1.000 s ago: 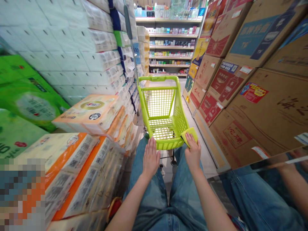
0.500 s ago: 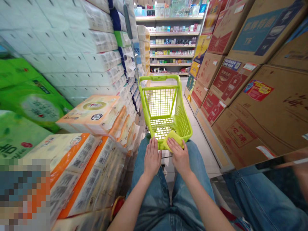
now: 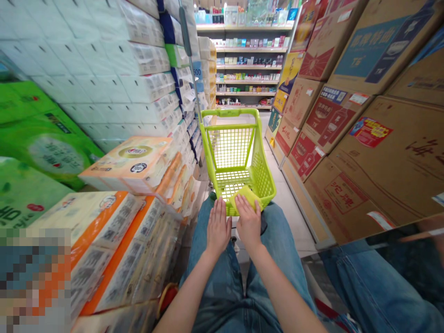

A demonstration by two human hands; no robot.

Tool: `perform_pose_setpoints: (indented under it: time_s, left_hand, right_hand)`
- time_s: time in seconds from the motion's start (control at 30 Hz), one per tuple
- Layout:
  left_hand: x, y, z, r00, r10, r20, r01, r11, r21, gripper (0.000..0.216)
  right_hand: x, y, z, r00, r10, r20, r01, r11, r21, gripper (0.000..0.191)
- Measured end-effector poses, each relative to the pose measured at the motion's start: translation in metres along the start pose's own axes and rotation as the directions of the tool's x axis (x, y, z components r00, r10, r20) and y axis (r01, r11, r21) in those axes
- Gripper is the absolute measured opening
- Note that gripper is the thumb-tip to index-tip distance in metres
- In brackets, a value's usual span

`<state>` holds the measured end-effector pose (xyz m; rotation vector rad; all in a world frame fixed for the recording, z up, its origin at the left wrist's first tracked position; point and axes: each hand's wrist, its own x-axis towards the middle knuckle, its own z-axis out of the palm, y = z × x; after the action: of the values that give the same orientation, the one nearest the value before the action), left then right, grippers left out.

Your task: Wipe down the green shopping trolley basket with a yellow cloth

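Observation:
A lime-green plastic shopping basket on wheels (image 3: 266,178), with lattice sides and a long pull rod (image 3: 187,39), stands between my knees. My left hand (image 3: 219,224) lies with its fingers stretched out over the near left rim. Beside it, my right hand (image 3: 248,222) holds a folded yellow cloth (image 3: 247,192) against the near rim, fingers laid over it and the thumb at its right side. Part of the cloth is hidden beneath these fingers.
Orange and white tissue packs (image 3: 133,159) are piled close on my left, before a tall stack of white packs (image 3: 100,85). Cardboard cartons (image 3: 385,162) line the right side. Shelves of small goods (image 3: 248,67) stand at the aisle's far end. Denim-clad legs show at lower right, perhaps a reflection.
My right hand and the yellow cloth have slid left along the basket's near rim, closer to my left hand. The left hand stays in nearly the same place.

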<state>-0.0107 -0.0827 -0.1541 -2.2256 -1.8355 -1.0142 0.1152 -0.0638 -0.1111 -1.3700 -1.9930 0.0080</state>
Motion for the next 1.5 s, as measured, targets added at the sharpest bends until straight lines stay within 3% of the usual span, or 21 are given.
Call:
perform_pose_setpoints:
  time_s: [0.1,0.23,0.37,0.47,0.57,0.77,0.9,1.03,1.17,1.27,1.37,1.5]
  left_hand:
    - [0.0,-0.002,-0.001,1.0,0.014,-0.006,-0.014,1.0,-0.002,0.067]
    - [0.0,0.0,-0.001,1.0,0.013,-0.001,-0.013,1.0,0.008,0.067]
    - [0.001,0.002,-0.001,1.0,0.005,0.001,-0.005,1.0,0.015,0.067]
    - [0.001,0.002,0.0,1.0,0.008,-0.009,-0.008,1.0,0.009,0.066]
    - [0.001,0.002,0.001,1.0,0.004,-0.013,-0.004,1.0,0.014,0.067]
    - [0.0,0.0,0.001,1.0,0.01,-0.007,-0.01,1.0,0.01,0.068]
    - [0.0,-0.002,0.001,1.0,0.017,-0.011,-0.017,1.0,0.003,0.068]
    - [0.0,0.0,0.002,1.0,0.012,-0.009,-0.012,1.0,-0.01,0.066]
    - [0.001,0.003,0.002,1.0,0.007,-0.018,-0.007,1.0,-0.002,0.066]
    - [0.001,0.003,0.002,1.0,0.004,-0.017,-0.004,1.0,0.012,0.066]
    - [0.001,0.002,0.002,1.0,0.004,-0.016,-0.004,1.0,0.016,0.067]
    - [0.0,0.0,0.002,1.0,0.007,-0.013,-0.007,1.0,-0.001,0.066]
  right_hand:
    - [0.001,-0.011,0.002,0.996,-0.076,0.053,0.074,0.997,0.024,0.064]
    - [-0.001,0.018,-0.018,0.986,-0.142,0.09,0.14,0.99,0.026,0.066]
    - [-0.003,0.07,-0.038,1.0,-0.025,-0.009,0.024,0.999,-0.031,0.067]
    - [-0.002,0.09,-0.038,0.988,0.079,-0.13,-0.089,0.993,-0.076,0.067]
    - [-0.002,0.075,-0.026,0.98,0.114,-0.165,-0.131,0.987,-0.094,0.069]
    - [-0.001,-0.004,0.009,0.999,0.005,-0.048,-0.004,1.0,0.006,0.068]
    - [0.0,-0.015,0.009,0.997,-0.076,0.019,0.076,0.997,0.017,0.063]
    - [-0.005,0.022,-0.014,0.988,-0.142,0.058,0.142,0.99,0.004,0.065]
    - [-0.01,0.08,-0.035,0.997,0.009,-0.079,-0.015,0.997,-0.074,0.067]
    - [-0.008,0.099,-0.039,0.984,0.093,-0.15,-0.109,0.989,-0.1,0.066]
    - [-0.006,0.079,-0.031,0.983,0.116,-0.139,-0.132,0.985,-0.112,0.068]
    - [-0.006,0.016,-0.008,1.0,0.008,-0.027,-0.009,0.999,-0.053,0.067]
